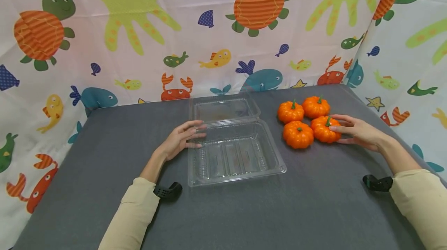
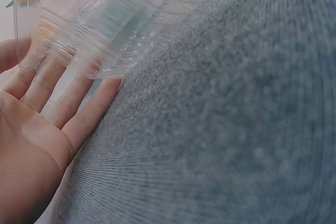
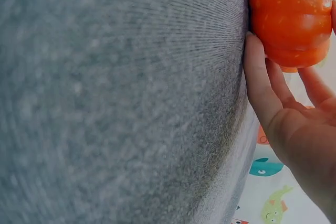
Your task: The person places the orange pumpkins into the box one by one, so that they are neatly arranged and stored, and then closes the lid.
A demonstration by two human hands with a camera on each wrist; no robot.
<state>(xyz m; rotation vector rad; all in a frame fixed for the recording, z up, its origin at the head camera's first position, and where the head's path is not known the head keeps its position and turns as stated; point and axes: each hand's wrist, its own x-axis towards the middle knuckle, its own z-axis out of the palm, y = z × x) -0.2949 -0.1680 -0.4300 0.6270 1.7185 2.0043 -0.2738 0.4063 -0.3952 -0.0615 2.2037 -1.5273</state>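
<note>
A clear plastic clamshell container (image 1: 237,174) lies on the grey table with its lid (image 1: 223,104) folded back, away from me. My left hand (image 1: 181,137) is at its left side, fingers extended against the wall. In the left wrist view, the fingertips (image 2: 107,88) are partly behind the clear plastic. Several small orange pumpkins with green stems sit in a cluster to the right of the container. My right hand (image 1: 359,130) holds the nearest-right pumpkin (image 1: 323,131), thumb by its stem and fingers spread round its side. That pumpkin (image 3: 291,17) still rests on the table.
Beside the held pumpkin are a front-left pumpkin (image 1: 298,135), a back-left pumpkin (image 1: 290,112) and a back-right pumpkin (image 1: 316,106). Behind the grey table (image 1: 244,215) hangs a white curtain (image 1: 139,64) printed with sea animals, which also closes off both sides.
</note>
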